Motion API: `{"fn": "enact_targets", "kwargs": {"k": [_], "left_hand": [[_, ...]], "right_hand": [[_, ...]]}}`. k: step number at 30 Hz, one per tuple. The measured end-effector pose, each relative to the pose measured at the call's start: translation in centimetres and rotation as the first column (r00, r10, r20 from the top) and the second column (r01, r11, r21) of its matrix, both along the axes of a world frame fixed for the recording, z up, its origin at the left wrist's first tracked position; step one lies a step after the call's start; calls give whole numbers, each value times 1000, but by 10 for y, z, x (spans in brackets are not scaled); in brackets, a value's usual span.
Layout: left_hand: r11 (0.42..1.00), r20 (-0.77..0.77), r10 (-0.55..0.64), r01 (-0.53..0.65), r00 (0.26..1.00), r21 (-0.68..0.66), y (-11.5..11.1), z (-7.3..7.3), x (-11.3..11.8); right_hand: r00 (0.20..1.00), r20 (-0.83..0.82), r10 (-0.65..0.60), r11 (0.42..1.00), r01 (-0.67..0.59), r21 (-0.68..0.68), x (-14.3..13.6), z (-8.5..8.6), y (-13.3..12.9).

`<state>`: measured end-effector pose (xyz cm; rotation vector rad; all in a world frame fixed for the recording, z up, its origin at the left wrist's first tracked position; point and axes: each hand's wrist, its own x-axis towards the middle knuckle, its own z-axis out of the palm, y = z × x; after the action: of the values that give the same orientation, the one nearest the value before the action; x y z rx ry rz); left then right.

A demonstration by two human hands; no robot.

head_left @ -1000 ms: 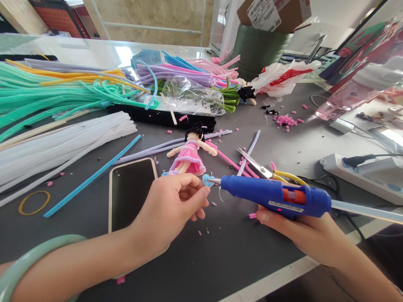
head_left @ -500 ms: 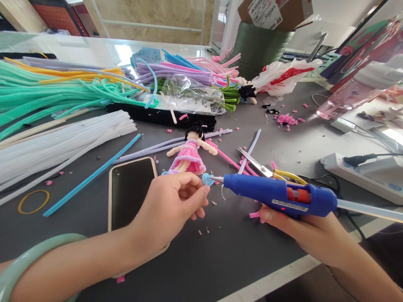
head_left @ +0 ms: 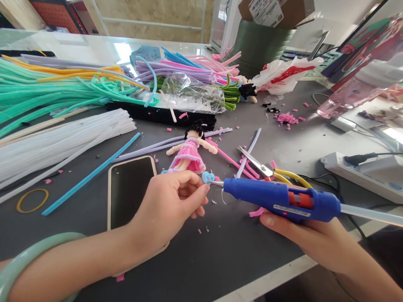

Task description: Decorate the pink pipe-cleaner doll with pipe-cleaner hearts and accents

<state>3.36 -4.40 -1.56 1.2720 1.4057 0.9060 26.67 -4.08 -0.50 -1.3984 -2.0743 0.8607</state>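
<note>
The left hand (head_left: 178,203) pinched a blue piece (head_left: 207,177), seemingly still loose. The right hand (head_left: 302,235), wrapped round the glue gun (head_left: 280,199), held its nozzle (head_left: 218,183) against it from three o'clock. Towards twelve, the doll (head_left: 189,156) already had hair (head_left: 195,128) and dress.

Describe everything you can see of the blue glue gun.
The glue gun has a blue, plastic-looking body, a metal nozzle, red parts in a side opening, a white label and a glowing red light. A translucent stick juts from its rear. The right hand grips it, hiding most of the handle; the nozzle points toward the left hand, its tip seemingly touching a blue fuzzy piece.
</note>
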Motion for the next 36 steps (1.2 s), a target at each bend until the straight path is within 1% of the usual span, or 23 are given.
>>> {"fn": "enact_targets", "kwargs": {"k": [5, 7, 10, 12, 14, 17, 23, 26, 30, 36], "left_hand": [[1000, -2, -6, 6, 1000, 2, -1, -1, 0], [1000, -8, -6, 7, 1000, 7, -2, -1, -1], [1000, -11, -13, 13, 1000, 13, -3, -1, -2], [1000, -15, -19, 19, 1000, 18, -3, -1, -1], [1000, -21, -17, 18, 1000, 21, -2, 0, -1], [1000, -27, -11, 12, 1000, 23, -1, 0, -1], [1000, -7, 0, 0, 1000, 30, -2, 0, -2], [999, -6, 5, -4, 1000, 35, -3, 0, -1], [999, -2, 13, -13, 1000, 34, -3, 1, 0], [999, -6, 17, -17, 1000, 38, -3, 0, 0]], "right_hand": [[1000, 3, 14, 1000, -14, 10, -1, -3, 1], [999, -34, -17, 1000, 17, 5, -1, -3, 1], [992, -107, -62, 996, 54, -72, -4, -3, 1], [989, -137, -58, 991, 40, -128, -6, -1, 1], [985, -157, -65, 987, 41, -154, -7, 0, 1], [981, -167, -101, 985, 76, -153, -8, 1, 0], [989, -80, -127, 989, 120, -92, -3, -2, -2], [986, -84, -142, 988, 135, -82, -2, -3, -3], [993, -54, -100, 994, 98, -46, -2, -2, -2], [1000, -3, -4, 999, 4, -42, -3, 5, 0]]}}
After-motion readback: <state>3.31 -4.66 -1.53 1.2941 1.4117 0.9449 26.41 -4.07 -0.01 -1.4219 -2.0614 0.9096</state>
